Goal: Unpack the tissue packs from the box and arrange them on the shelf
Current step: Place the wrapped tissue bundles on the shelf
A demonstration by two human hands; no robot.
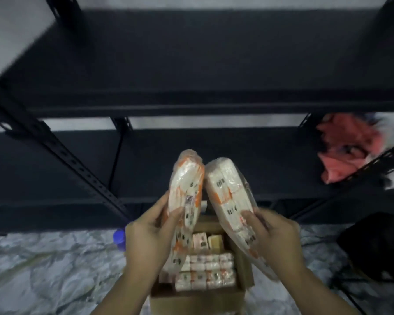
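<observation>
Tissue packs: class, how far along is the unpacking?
Done: nothing shows yet on the black shelf. In hand: the left hand grips one tissue bundle, the right hand another. Left: more packs remain in the cardboard box.

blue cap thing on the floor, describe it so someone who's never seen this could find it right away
Start at the open cardboard box of tissue packs on the pale marbled floor in front of the black shelf. Look just left of the box, right behind the left hand: a small object with a round blue cap. It is the only blue thing there; everything near it is white, orange or brown.
</observation>
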